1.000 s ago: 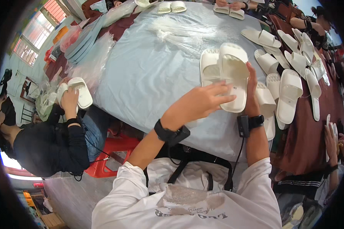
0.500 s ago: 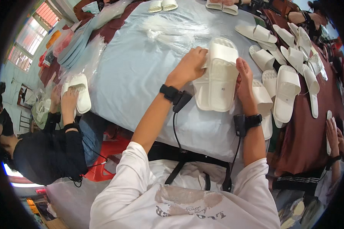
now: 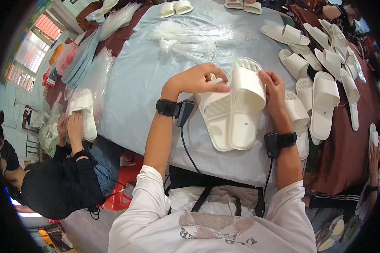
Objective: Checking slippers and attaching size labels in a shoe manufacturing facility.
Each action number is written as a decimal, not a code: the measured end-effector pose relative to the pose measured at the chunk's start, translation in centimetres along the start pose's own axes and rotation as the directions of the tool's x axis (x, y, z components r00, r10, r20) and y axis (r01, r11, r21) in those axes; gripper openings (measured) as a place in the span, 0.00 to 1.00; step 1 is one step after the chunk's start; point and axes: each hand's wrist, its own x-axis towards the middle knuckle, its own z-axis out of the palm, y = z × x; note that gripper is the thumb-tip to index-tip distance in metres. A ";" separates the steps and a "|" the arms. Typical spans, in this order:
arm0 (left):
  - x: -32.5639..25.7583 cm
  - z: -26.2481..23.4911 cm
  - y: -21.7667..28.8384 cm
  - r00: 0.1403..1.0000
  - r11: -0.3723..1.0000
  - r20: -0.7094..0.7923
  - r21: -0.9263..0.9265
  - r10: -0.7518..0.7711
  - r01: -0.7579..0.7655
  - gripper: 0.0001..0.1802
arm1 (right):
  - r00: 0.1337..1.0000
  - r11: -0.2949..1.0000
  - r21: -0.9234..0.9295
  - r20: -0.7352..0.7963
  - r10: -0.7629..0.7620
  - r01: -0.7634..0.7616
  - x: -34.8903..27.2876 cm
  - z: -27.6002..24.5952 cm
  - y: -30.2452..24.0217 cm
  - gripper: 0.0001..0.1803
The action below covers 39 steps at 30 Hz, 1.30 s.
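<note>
A pair of white slippers is between my hands over the near part of the table. My left hand (image 3: 200, 80) bends over the toe end of the left slipper (image 3: 218, 126), its thumb and fingers closed on the strap area. This slipper tilts left and lies partly behind the other. My right hand (image 3: 275, 90) grips the right-hand slipper (image 3: 244, 126) by the upper right side of its strap. That slipper stands nearly straight, sole end toward me. Part of each hand's grip is hidden by the slippers.
Many loose white slippers (image 3: 325, 105) lie to the right on a brown cloth (image 3: 342, 160). Clear plastic bags (image 3: 198, 33) are spread at the far middle of the pale blue tablecloth (image 3: 135, 84). At left, a person handles a slipper (image 3: 88, 114); other people's hands show right and far.
The two slippers, stacked almost together before, are now fanned apart and nearer to me. My left hand has shifted left and down with the left slipper. The view has shifted slightly.
</note>
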 end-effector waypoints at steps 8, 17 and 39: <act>1.2 2.9 -2.7 0.981 0.884 -0.120 -0.428 0.153 -0.190 0.24 | 1.000 0.985 -0.173 -0.003 0.008 -0.008 0.6 -0.8 0.5 0.19; 0.5 3.2 -4.5 0.930 0.687 -0.156 -0.635 0.334 -0.353 0.47 | 0.978 0.879 -0.429 0.080 -0.192 0.208 -0.4 0.5 1.3 0.15; -0.5 3.1 -0.9 0.818 0.874 -0.322 0.076 0.477 -0.480 0.28 | 0.989 0.873 -0.465 0.077 -0.127 0.148 0.1 -0.1 1.2 0.28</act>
